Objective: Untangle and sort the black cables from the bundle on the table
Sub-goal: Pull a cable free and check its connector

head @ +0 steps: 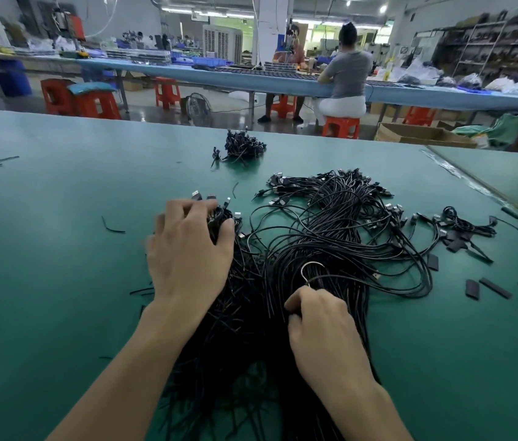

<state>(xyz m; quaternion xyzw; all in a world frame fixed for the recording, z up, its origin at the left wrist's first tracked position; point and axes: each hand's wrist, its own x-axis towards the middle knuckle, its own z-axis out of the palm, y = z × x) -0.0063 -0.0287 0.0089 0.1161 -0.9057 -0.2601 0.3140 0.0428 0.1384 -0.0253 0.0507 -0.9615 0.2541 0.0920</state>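
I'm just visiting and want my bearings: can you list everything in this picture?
table: one, green, foreground
bundle: one, black cables, mid-table
small pile: one, black, far side of table
cluster: one, black, right of bundle
strips: several, black, flat, table's right side
scraps: a few, black, scattered left
loop: one, silvery, on bundle above right hand
stools: several, red, floor behind
fan: one, floor behind
box: one, cardboard, behind right
person: one, seated at blue bench behind
left hand: grips bundle's plug ends
right hand: curled on bundle, seems to pinch loop
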